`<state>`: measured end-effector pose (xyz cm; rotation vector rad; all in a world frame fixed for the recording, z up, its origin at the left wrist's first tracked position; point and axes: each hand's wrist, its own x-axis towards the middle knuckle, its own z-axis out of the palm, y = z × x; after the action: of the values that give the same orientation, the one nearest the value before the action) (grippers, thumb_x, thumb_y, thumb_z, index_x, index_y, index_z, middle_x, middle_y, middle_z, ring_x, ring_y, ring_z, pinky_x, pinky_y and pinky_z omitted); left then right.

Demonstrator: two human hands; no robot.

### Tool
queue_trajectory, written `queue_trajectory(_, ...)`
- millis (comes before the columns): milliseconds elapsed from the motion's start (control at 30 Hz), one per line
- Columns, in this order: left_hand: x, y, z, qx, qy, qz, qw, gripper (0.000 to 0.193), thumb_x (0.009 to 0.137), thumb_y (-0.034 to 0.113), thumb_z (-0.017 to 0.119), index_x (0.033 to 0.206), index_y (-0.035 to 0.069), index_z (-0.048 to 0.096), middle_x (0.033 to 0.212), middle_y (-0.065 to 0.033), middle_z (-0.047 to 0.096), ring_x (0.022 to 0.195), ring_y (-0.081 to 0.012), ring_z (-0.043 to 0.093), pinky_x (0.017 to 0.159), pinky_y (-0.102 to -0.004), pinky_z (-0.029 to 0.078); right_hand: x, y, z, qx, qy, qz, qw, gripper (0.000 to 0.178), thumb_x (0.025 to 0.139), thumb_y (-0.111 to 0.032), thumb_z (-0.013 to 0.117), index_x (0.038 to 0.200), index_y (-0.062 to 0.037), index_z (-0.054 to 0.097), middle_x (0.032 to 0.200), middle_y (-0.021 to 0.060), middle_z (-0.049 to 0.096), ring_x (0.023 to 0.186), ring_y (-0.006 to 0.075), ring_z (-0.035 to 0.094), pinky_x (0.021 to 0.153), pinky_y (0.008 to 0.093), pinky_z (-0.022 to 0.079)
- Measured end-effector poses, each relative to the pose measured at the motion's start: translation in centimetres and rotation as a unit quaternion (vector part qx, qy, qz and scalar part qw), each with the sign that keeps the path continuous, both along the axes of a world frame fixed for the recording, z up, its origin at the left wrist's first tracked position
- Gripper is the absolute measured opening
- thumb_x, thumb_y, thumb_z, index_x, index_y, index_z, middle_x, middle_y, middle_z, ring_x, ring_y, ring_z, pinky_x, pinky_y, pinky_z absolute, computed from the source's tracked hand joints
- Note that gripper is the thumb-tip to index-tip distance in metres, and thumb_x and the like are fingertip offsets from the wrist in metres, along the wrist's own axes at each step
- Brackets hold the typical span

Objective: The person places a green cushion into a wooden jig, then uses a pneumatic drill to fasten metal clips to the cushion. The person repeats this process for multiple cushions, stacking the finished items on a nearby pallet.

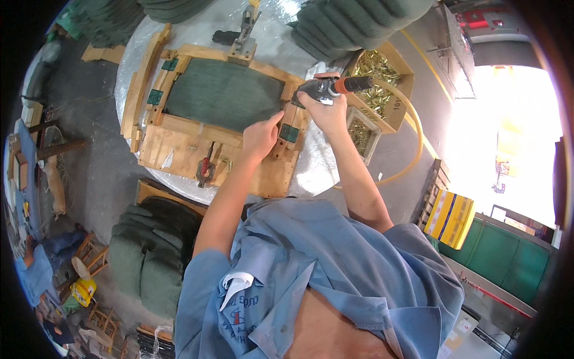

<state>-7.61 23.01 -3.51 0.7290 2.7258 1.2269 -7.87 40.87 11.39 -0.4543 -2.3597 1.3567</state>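
Observation:
A dark green, fabric-like panel (222, 91) lies flat inside a wooden frame jig (200, 128). My left hand (259, 139) rests at its lower right corner, index finger stretched toward the frame and the other fingers curled. Whatever those fingers hold, if anything, is hidden. Wrapped in my right hand (326, 110) is a black air tool (318, 90) with an orange collar and a yellow hose (417, 122). Its nose end is over the jig's right rail, close to my left fingertip. Metal toggle clamps (206, 170) sit on the jig's near and far sides.
A cardboard box (406, 84) of brass-coloured fasteners and a smaller tray (373, 140) stand to the right. Stacked green cushions (365, 24) are at the back, with more green padding (149, 257) at lower left. A yellow box (449, 218) sits at right. Another person (39, 269) is at far left.

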Motion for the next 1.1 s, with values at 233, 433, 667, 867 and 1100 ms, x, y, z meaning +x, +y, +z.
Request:
queue_trajectory(233,7.5,-3.9,-0.4,0.281,-0.343,0.117,0.889,0.034,0.108,0.019,0.059,0.139,0.009,0.069,0.072,-0.0008,0.062,0.059,-0.014,0.054,0.054,-0.032,0.045,0.2,-0.5,-0.8,0.037,-0.009,0.016,0.999,0.046,0.075,-0.014,0.088,0.115,-0.0093,0.064,0.096,0.0037,0.075,0.095,0.0178,0.074,0.09,0.035,0.058)
queue_trajectory(433,8.7,-9.0,1.1,0.579,-0.57,0.186,0.552,0.036,0.112,0.024,0.053,0.141,0.006,0.067,0.092,-0.0055,0.074,0.076,-0.014,0.071,0.062,-0.0267,0.054,3.8,0.2,-2.5,0.005,0.074,0.008,0.997,0.049,0.079,-0.004,0.087,0.121,-0.0057,0.062,0.112,0.0085,0.075,0.107,0.0169,0.072,0.096,0.0346,0.058)
queue_trajectory(667,9.3,-13.4,4.0,0.706,-0.518,0.17,0.452,0.058,0.115,0.034,0.048,0.156,-0.007,0.045,0.155,-0.0262,0.054,0.147,-0.0379,0.051,0.125,-0.0493,0.044,15.8,-5.6,2.4,-0.274,0.101,-0.023,0.956,0.055,0.082,0.004,0.083,0.128,-0.0017,0.053,0.122,0.0173,0.072,0.116,0.0238,0.07,0.1,0.0376,0.057)
queue_trajectory(867,10.0,-11.0,6.7,0.669,-0.539,0.145,0.491,0.064,0.117,0.043,0.039,0.158,-0.006,0.042,0.161,-0.0268,0.048,0.152,-0.0379,0.046,0.129,-0.0507,0.036,21.7,-6.8,3.4,-0.28,0.15,0.015,0.948,0.057,0.081,0.008,0.081,0.129,-0.0028,0.052,0.123,0.0183,0.07,0.12,0.027,0.069,0.102,0.041,0.057)
queue_trajectory(1100,10.0,-10.1,8.9,0.622,-0.549,0.105,0.548,0.06,0.117,0.042,0.036,0.156,-0.002,0.047,0.157,-0.0217,0.056,0.146,-0.0328,0.053,0.124,-0.047,0.041,23.4,-7.3,3.8,-0.282,0.15,0.038,0.947,0.057,0.081,0.009,0.081,0.128,-0.0031,0.051,0.122,0.0181,0.07,0.12,0.0264,0.069,0.102,0.0409,0.057)
